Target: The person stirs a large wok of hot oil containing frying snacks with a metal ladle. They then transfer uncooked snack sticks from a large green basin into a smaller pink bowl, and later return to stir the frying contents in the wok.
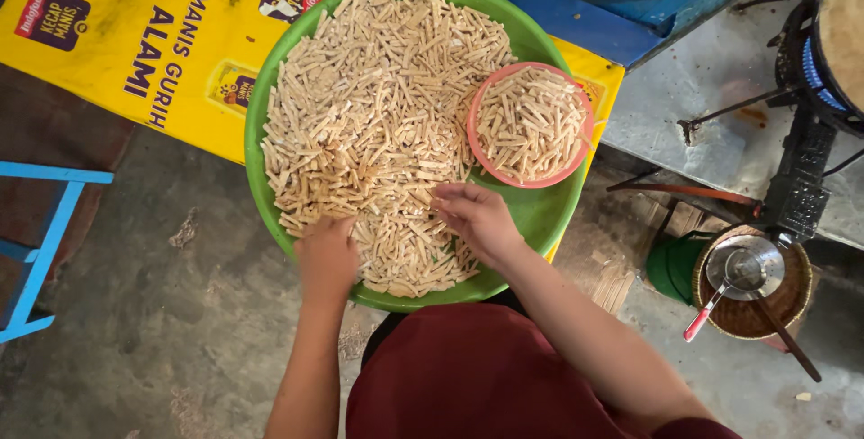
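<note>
The pale, thin tempeh-like sticks cover one big round green plastic tray; one small pink bowl on it is already heaped full. The left hand presses flat into the sticks; the right hand pinches some. Most sticks remain loose.

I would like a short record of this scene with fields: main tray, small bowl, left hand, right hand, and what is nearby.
main tray: round green tray covered with pale cut sticks
small bowl: pink bowl of the same sticks, on the tray's right side
left hand: resting on the sticks, near edge
right hand: fingers touching the sticks
nearby: yellow banner, metal strainer, woven basket
</note>
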